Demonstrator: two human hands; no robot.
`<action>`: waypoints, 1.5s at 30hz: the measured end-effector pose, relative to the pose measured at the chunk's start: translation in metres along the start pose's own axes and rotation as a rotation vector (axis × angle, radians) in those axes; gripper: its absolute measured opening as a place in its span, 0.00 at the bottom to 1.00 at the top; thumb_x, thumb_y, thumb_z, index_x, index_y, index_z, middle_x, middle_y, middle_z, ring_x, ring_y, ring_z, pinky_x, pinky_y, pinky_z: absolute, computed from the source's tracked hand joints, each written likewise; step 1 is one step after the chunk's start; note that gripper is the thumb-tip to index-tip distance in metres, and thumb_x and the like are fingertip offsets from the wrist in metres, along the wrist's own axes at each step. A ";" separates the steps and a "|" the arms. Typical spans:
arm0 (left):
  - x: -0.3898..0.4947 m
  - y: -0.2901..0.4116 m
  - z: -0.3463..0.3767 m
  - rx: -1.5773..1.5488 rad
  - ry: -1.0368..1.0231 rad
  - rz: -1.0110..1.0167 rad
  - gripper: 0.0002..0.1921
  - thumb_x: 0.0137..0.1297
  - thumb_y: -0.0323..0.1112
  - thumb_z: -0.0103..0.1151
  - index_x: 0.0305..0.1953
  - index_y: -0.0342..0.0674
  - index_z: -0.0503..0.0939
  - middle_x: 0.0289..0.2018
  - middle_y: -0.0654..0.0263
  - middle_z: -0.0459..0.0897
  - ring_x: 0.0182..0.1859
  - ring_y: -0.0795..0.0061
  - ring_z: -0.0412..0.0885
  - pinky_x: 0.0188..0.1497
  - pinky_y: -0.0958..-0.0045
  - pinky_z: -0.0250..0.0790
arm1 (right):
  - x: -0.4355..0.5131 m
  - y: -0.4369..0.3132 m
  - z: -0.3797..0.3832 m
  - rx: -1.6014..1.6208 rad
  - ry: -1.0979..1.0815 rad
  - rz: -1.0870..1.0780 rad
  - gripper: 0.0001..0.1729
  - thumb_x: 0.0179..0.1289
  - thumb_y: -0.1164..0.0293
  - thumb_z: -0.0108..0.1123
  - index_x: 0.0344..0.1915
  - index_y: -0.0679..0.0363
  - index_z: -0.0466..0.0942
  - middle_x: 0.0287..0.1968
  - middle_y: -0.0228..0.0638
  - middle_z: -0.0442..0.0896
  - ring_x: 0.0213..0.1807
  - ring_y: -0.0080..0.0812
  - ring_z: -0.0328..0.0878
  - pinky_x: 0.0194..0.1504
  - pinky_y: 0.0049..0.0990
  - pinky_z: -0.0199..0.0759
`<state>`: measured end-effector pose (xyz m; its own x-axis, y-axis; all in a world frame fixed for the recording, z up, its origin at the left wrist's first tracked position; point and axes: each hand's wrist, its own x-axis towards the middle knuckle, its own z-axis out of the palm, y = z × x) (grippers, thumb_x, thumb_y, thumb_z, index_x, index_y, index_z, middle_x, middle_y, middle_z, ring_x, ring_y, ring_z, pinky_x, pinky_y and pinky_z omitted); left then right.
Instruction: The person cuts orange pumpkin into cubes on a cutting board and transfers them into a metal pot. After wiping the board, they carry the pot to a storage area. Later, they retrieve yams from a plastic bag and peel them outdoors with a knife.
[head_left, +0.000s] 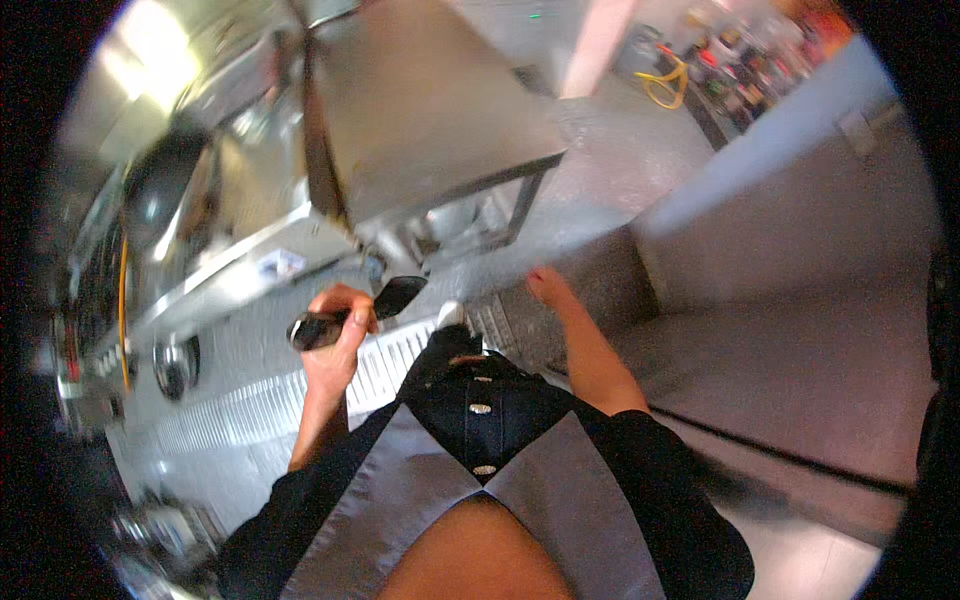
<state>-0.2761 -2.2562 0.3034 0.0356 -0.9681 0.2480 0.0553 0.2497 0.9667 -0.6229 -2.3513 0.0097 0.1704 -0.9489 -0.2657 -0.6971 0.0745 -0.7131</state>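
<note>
My left hand (337, 322), at the left of centre, is closed around the dark handle of a tool with a short, wide black blade (401, 295), perhaps a spatula or scraper. The blade points to the upper right, over the floor. My right hand (547, 286) hangs to the right of centre over the floor near a dark low surface. Its fingers look curled, but blur hides whether it holds anything. It touches nothing that I can make out.
A metal worktable (450, 112) stands ahead, beside a counter edge (247, 251) at the left. A slatted floor grate (292, 397) runs beside my feet. A wall or panel (787, 225) rises at the right. A yellow hose or cable (667, 86) and many blurred items lie at the upper right.
</note>
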 end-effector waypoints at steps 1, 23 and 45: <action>0.038 -0.007 0.005 -0.112 -0.086 0.052 0.07 0.62 0.32 0.56 0.34 0.34 0.73 0.29 0.61 0.74 0.28 0.75 0.72 0.31 0.75 0.65 | -0.001 0.023 -0.018 -0.057 0.066 0.065 0.15 0.61 0.63 0.50 0.25 0.63 0.73 0.21 0.38 0.76 0.24 0.34 0.72 0.28 0.35 0.66; 0.504 -0.171 0.365 -0.068 0.106 -0.050 0.08 0.64 0.31 0.56 0.39 0.32 0.76 0.23 0.69 0.72 0.24 0.84 0.66 0.28 0.81 0.58 | 0.082 0.244 -0.356 -0.023 0.099 0.466 0.14 0.61 0.63 0.52 0.37 0.63 0.75 0.37 0.46 0.80 0.39 0.44 0.77 0.41 0.38 0.70; 0.867 -0.292 0.953 0.039 -1.460 0.122 0.16 0.61 0.45 0.61 0.31 0.35 0.76 0.24 0.70 0.76 0.28 0.83 0.71 0.32 0.79 0.66 | 0.324 0.243 -0.691 0.421 0.805 0.795 0.09 0.59 0.69 0.51 0.35 0.62 0.74 0.36 0.50 0.79 0.41 0.52 0.76 0.42 0.41 0.70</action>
<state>-1.2123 -3.1885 0.2952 -0.9835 -0.1080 0.1453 0.0989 0.3517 0.9309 -1.2182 -2.8520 0.1985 -0.7905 -0.5009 -0.3525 -0.1035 0.6765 -0.7291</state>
